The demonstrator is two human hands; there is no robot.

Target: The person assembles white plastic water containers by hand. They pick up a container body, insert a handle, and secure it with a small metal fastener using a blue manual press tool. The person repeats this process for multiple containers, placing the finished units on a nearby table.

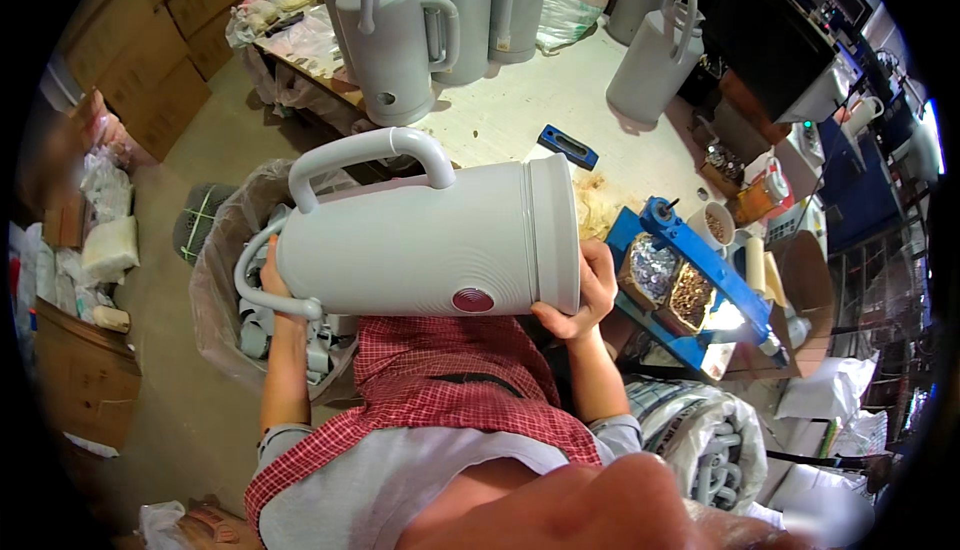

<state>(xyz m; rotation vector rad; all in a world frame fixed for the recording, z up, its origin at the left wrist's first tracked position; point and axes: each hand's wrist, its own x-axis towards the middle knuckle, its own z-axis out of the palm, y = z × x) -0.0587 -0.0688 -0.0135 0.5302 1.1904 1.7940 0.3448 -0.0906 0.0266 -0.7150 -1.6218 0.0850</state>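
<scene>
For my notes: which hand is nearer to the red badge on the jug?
Right hand: it grips the jug at its wide end, near the badge; left hand holds the opposite end.

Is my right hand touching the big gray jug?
Touching: the head view shows the right hand gripping the gray jug at its flared end, thumb pressed on the rim.
</scene>
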